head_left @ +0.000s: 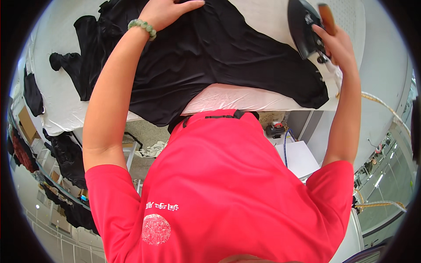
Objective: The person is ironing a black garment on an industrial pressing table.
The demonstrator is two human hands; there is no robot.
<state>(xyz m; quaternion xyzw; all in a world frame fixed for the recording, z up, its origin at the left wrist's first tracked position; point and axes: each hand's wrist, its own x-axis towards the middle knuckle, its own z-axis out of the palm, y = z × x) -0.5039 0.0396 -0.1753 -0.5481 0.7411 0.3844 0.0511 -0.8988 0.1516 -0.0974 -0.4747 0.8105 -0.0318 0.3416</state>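
A black garment (175,57) lies spread, with creases, over a board covered in white cloth. On its upper part rests my left hand (164,12), a green bead bracelet at the wrist. The thumb stretches out to the right, and the top edge of the picture cuts off some of the fingers. At the upper right, my right hand (340,46) grips the wooden handle of a dark steam iron (302,26). The iron is beside the garment, right of it, its pointed body turned up and away. Whether it touches the board cannot be made out.
The white board cover (245,94) shows along the near edge. A yellowish hose (381,101) runs off at the right. More dark clothes (66,158) hang at the lower left. Beneath the board are a white panel (298,158) and a small red-black device (275,130).
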